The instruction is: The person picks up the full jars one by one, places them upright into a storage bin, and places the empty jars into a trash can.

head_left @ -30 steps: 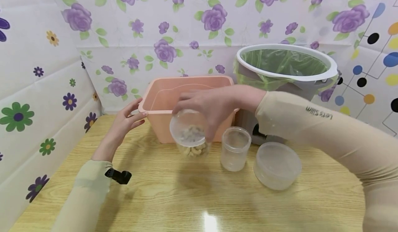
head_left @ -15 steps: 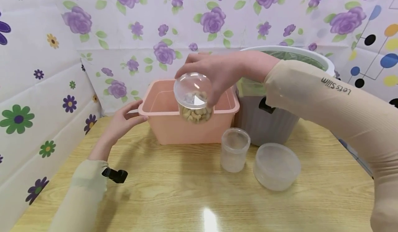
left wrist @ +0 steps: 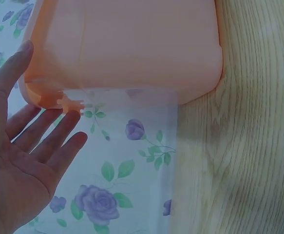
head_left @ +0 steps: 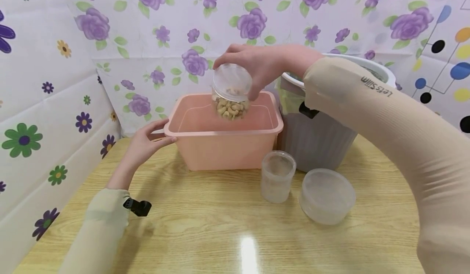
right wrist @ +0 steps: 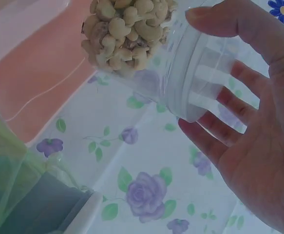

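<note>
My right hand (head_left: 262, 68) grips a clear plastic jar of cashews (head_left: 231, 90) by its lidded end, above the peach plastic bin (head_left: 227, 149). The jar is tilted, and the cashews (right wrist: 127, 34) lie at the end away from the palm. In the right wrist view, thumb and fingers are on opposite sides of the lid (right wrist: 195, 73). My left hand (head_left: 145, 145) touches the bin's left front corner at the rim. Its fingers (left wrist: 56, 136) are fairly straight, and the thumb lies against the rim in the left wrist view. Only part of the bin's inside shows.
Right of the bin, a clear jar (head_left: 278, 178) and a wide round translucent container (head_left: 327, 196) stand on the wooden table (head_left: 205, 225). Behind them is a grey trash can (head_left: 315, 143) with a green liner. Flowered sheeting (head_left: 147, 33) covers the wall.
My right hand has lifted the jar of cashews from in front of the bin to above its opening. The left hand has stayed at the bin's corner.
</note>
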Demonstrator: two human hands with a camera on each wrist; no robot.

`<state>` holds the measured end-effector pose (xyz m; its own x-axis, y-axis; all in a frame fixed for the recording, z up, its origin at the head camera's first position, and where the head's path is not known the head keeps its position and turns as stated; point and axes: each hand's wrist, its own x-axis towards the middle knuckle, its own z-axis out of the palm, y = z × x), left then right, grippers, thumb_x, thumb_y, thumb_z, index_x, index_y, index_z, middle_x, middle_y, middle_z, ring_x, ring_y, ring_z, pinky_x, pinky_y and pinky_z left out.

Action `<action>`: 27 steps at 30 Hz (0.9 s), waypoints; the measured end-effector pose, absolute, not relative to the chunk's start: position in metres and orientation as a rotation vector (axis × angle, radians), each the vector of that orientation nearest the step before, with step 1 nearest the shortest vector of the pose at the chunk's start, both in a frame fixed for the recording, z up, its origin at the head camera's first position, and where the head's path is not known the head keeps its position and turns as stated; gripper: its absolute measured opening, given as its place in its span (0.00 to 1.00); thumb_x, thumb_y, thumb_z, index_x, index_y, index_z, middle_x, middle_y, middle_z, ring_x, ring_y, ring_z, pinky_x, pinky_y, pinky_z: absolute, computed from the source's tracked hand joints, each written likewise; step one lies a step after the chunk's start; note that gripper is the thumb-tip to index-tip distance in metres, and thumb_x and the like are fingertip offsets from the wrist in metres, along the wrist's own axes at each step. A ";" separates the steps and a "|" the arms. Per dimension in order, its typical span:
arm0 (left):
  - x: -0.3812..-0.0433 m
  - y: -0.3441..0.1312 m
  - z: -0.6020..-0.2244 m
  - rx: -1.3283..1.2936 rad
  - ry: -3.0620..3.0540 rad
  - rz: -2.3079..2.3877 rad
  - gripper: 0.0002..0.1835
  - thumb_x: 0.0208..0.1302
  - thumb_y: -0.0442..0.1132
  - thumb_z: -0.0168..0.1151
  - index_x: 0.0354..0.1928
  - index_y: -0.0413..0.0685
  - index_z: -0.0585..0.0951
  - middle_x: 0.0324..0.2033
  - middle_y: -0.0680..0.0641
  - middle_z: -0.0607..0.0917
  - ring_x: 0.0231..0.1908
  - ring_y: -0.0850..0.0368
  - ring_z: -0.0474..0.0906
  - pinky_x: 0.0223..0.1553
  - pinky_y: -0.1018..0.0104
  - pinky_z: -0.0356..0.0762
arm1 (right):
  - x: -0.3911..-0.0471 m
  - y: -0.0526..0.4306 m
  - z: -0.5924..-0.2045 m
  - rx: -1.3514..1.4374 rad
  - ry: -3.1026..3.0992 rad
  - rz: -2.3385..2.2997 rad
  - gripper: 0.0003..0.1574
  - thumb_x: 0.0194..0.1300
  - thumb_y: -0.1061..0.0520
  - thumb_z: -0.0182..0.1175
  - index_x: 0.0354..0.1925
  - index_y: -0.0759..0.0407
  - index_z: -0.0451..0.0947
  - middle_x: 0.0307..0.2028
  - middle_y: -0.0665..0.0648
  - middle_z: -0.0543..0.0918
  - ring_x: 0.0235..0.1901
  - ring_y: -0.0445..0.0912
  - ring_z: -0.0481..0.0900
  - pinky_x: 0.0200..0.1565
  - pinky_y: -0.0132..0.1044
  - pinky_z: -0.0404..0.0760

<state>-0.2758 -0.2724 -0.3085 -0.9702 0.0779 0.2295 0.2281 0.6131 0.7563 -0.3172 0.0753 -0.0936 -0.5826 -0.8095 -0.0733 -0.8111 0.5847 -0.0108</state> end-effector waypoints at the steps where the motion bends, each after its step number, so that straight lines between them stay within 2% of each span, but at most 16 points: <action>1: -0.275 -0.272 -0.308 -0.248 -2.661 -1.292 0.43 0.61 0.56 0.68 0.75 0.58 0.62 0.72 0.43 0.68 0.64 0.41 0.74 0.60 0.46 0.78 | -0.321 0.074 -0.094 -1.389 2.737 0.041 0.64 0.42 0.58 0.73 0.74 0.39 0.53 0.71 0.56 0.56 0.67 0.53 0.60 0.63 0.54 0.72; 9: -0.273 -0.273 -0.309 -0.205 -2.644 -1.326 0.42 0.60 0.57 0.69 0.74 0.60 0.64 0.68 0.40 0.73 0.62 0.40 0.76 0.61 0.44 0.77 | -0.349 0.062 -0.107 -1.291 2.719 0.036 0.66 0.44 0.62 0.70 0.75 0.30 0.51 0.77 0.51 0.51 0.69 0.53 0.58 0.49 0.46 0.79; 14: -0.273 -0.275 -0.310 -0.204 -2.653 -1.312 0.42 0.59 0.59 0.68 0.74 0.62 0.64 0.67 0.39 0.74 0.62 0.39 0.77 0.61 0.43 0.76 | -0.366 0.053 -0.121 -1.237 2.671 0.024 0.65 0.47 0.64 0.68 0.74 0.28 0.51 0.77 0.48 0.50 0.69 0.50 0.57 0.53 0.44 0.75; 20: -0.275 -0.275 -0.311 -0.201 -2.642 -1.324 0.43 0.59 0.60 0.68 0.74 0.63 0.64 0.67 0.40 0.75 0.61 0.40 0.78 0.61 0.43 0.76 | -0.382 0.041 -0.138 -1.173 2.669 0.171 0.64 0.46 0.64 0.64 0.72 0.20 0.51 0.77 0.41 0.50 0.67 0.50 0.58 0.38 0.39 0.74; 27: -0.277 -0.271 -0.312 -0.176 -2.632 -1.349 0.40 0.59 0.58 0.69 0.73 0.66 0.66 0.65 0.42 0.76 0.59 0.43 0.79 0.59 0.49 0.79 | -0.401 0.031 -0.161 -1.180 2.619 0.185 0.65 0.44 0.67 0.62 0.74 0.26 0.52 0.78 0.44 0.48 0.73 0.51 0.53 0.48 0.44 0.71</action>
